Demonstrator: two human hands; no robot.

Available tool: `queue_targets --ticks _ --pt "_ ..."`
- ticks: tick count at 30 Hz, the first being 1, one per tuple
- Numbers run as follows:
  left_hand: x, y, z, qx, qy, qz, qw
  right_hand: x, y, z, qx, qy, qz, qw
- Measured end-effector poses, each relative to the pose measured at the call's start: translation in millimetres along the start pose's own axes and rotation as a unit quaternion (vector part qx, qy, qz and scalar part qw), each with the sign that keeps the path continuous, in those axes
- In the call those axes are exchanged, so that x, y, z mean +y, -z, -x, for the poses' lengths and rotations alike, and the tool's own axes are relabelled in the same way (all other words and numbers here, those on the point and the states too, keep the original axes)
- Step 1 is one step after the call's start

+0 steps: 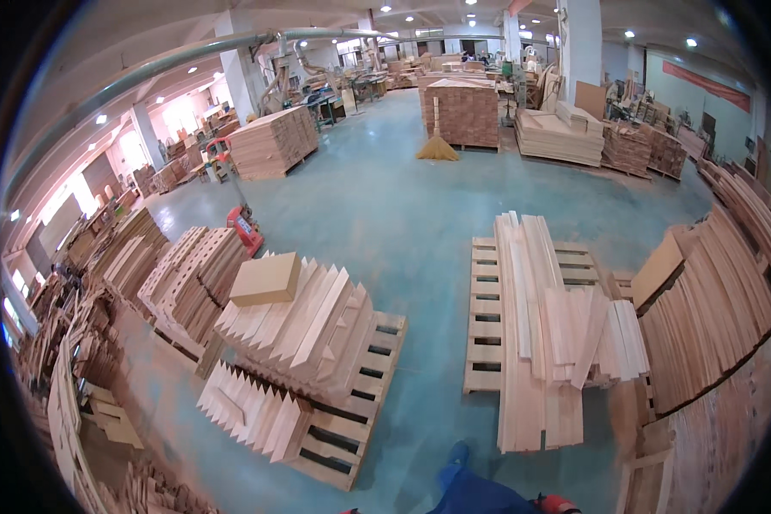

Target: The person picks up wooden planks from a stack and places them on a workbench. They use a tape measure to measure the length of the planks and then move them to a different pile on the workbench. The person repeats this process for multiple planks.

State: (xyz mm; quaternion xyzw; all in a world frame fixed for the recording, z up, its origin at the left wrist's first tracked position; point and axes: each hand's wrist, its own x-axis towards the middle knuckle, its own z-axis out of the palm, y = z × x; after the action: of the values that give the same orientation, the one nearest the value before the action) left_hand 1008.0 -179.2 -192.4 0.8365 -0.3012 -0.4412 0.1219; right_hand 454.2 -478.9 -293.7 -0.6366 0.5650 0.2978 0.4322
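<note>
Here, the long pale planks [522, 403] lie in a loose pile on the near right side, lengthwise from near to far, on a wooden pallet [483, 330]. Several shorter boards [565, 330] rest on top of them, some a little crooked. The right hand [558, 504] shows only as a small red and dark patch at the lower edge, apart from the planks, which are the nearest thing to it. The left hand [351, 511] is almost wholly cut off, only a bit of red is visible, near the left pallet [384, 337]. For both hands I cannot tell if the fingers are open, closed or gripping something. Between the hands, a blue garment [480, 495] and a blue shoe [459, 452] appear above the blue-green floor [428, 257].

On the left pallet stand stacked boards [317, 317] with zigzag ends, and a flat tan block [264, 281] lies on their top. Nearer, a lower row of boards [248, 420] occupies the same pallet. Farther left there is a red pallet truck [245, 230]. On the right, a large stack of brown boards [702, 325] stands beside the planks.

In the far middle, a yellow broom [437, 147] stands upright before a big wood stack [463, 116]. Farther left is another wood stack [274, 141], and a grey pipe [171, 64] runs overhead.
</note>
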Motion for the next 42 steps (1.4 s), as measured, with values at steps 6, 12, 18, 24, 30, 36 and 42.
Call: queue_targets --ticks 6,12,18,24,30,36,42 --pt "36 14 -64 0.015 0.003 -0.018 1.000 -63 58 -98 0.053 -0.005 -0.003 0.999" --pt "137 79 -161 0.003 -0.021 -0.064 0.998 -176 202 -138 0.092 0.144 -0.106 0.980" --pt "183 110 -243 -0.019 -0.055 -0.092 0.994 -178 258 -172 0.171 0.138 -0.404 0.888" --pt "124 140 -320 -0.082 -0.103 -0.165 0.978 -177 233 -135 0.145 0.012 -0.260 0.955" --pt "227 186 -407 -0.121 -0.037 -0.136 0.983 -124 161 -147 0.029 -0.100 -0.241 0.965" --pt "329 205 -577 -0.226 -0.175 -0.131 0.949 -171 183 -166 0.093 -0.126 -0.265 0.951" --pt "552 273 -649 -0.237 -0.191 -0.380 0.874 -322 339 -138 0.284 -0.004 -0.488 0.826"
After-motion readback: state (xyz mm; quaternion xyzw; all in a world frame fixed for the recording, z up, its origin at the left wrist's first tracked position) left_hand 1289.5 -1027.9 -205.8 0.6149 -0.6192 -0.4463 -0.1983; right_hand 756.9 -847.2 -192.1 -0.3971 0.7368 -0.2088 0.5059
